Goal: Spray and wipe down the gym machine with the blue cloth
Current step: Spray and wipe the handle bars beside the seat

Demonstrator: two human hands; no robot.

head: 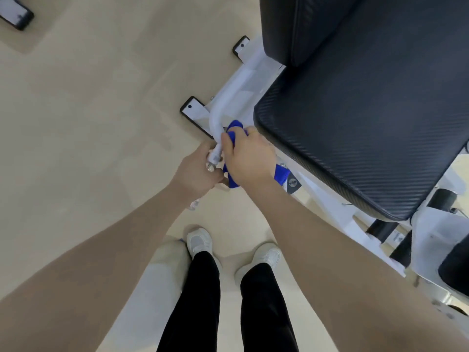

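The gym machine has a white frame and a black seat pad. Its white handle tube curves down beside the seat's near left corner. My right hand is closed on the blue cloth, pressing it around the lower part of that tube; a tail of cloth hangs out by my wrist. My left hand is just left of it, at the tube's chrome end, curled around a clear spray bottle that is mostly hidden under the palm.
A black back pad rises behind the seat. Two black-edged foot plates rest on the beige floor. More white frame and black rollers lie at the right. My shoes stand close below. Another machine's foot is far left.
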